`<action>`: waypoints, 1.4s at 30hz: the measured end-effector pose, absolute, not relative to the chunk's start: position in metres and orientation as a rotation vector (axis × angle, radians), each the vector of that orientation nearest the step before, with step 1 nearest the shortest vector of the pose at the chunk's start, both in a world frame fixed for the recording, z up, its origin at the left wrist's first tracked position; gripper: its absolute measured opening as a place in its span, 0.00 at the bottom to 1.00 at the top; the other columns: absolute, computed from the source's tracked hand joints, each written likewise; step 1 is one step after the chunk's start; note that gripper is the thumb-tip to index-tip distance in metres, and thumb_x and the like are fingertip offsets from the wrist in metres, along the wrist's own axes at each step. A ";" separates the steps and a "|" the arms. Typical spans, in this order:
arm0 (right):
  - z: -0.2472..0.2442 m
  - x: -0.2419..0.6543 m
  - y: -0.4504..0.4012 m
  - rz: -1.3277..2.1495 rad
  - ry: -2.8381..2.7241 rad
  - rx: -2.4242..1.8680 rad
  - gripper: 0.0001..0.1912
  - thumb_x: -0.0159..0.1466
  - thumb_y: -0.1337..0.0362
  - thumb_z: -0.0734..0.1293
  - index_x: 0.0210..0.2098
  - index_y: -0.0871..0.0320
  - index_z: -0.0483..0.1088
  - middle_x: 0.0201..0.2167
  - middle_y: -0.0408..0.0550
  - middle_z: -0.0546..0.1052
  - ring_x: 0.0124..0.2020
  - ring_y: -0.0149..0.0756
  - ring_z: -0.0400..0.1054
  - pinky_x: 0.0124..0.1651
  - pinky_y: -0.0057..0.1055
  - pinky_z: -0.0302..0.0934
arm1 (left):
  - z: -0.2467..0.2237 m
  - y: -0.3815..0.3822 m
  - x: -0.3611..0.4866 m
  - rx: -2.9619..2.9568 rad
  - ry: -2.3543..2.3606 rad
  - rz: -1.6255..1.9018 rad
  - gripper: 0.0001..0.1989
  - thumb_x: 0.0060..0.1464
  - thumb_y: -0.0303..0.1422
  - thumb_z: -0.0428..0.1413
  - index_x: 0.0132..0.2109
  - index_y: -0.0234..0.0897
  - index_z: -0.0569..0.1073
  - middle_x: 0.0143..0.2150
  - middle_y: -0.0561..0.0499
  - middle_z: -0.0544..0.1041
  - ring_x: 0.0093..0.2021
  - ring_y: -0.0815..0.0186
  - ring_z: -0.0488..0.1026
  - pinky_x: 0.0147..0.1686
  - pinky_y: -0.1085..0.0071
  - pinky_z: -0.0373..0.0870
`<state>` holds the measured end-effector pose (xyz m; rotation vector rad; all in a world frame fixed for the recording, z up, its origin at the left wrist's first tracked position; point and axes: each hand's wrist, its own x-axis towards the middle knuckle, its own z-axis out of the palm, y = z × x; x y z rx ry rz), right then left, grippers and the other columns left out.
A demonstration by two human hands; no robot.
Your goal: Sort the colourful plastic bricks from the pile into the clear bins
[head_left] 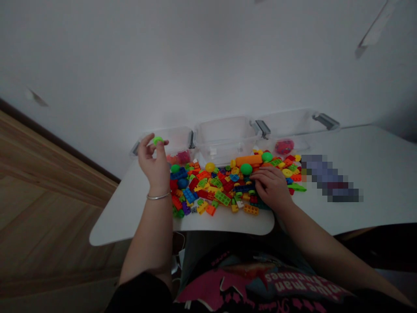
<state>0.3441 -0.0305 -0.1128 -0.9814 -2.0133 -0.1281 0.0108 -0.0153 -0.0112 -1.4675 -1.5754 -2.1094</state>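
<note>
My left hand [153,161] is raised above the table's left part, pinching a small round green plastic piece [158,140] between thumb and fingertips. A silver bangle [158,196] circles that wrist. A spread of multicoloured plastic building bricks [211,191] covers the middle of the white table [130,215]. My right hand [271,187] lies palm-down on the pile's right side, its fingers curled among the bricks. Whatever may lie under those fingers is hidden.
Several clear plastic bins with grey latches stand along the back, including a middle one [226,140]. A right bin [286,130] holds red pieces [284,147]. A pixelated patch [329,178] covers something on the table's right. A wall rises behind.
</note>
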 end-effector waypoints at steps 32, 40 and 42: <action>-0.110 0.343 -0.032 -0.091 -2.015 -0.991 0.10 0.61 0.70 0.64 0.35 0.53 0.77 0.38 0.45 0.81 0.45 0.43 0.71 0.55 0.45 0.63 | -0.027 0.012 0.006 -1.677 -1.984 -1.101 0.16 0.58 0.36 0.51 0.49 0.41 0.79 0.47 0.44 0.81 0.52 0.55 0.72 0.58 0.55 0.56; -0.112 0.344 -0.031 -0.100 -2.025 -0.988 0.09 0.62 0.70 0.64 0.35 0.54 0.76 0.38 0.45 0.81 0.45 0.42 0.71 0.55 0.44 0.62 | -0.039 -0.028 0.082 -2.165 -1.633 -0.988 0.12 0.61 0.33 0.53 0.47 0.43 0.79 0.48 0.49 0.79 0.51 0.58 0.68 0.56 0.59 0.60; -0.113 0.344 -0.030 -0.100 -2.020 -0.986 0.09 0.62 0.70 0.64 0.35 0.54 0.76 0.38 0.45 0.81 0.45 0.42 0.71 0.55 0.44 0.62 | -0.050 -0.031 0.097 -2.292 -1.623 -0.855 0.13 0.61 0.33 0.53 0.50 0.43 0.78 0.51 0.49 0.78 0.52 0.57 0.67 0.57 0.58 0.60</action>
